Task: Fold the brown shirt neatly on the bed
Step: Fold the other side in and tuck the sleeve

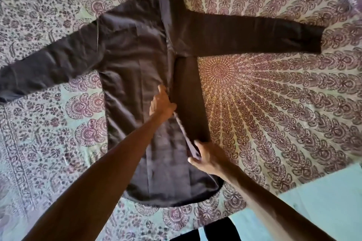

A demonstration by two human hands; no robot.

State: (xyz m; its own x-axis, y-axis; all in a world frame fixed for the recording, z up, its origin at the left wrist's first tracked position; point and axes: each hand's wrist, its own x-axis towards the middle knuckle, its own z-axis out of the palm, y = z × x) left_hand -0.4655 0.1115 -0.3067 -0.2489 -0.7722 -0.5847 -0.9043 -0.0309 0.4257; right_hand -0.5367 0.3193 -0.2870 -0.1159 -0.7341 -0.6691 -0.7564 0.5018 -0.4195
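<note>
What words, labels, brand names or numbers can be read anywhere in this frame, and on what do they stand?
None can be read.
The brown shirt shows no legible tag, label or print.
The bed cover bears only a floral and mandala pattern, with no lettering.

Brown shirt [135, 60] flat on patterned bed [274, 103], sleeves spread wide, right side panel folded inward

Patterned bed [274, 103], pale blue floor [323, 201].
</note>
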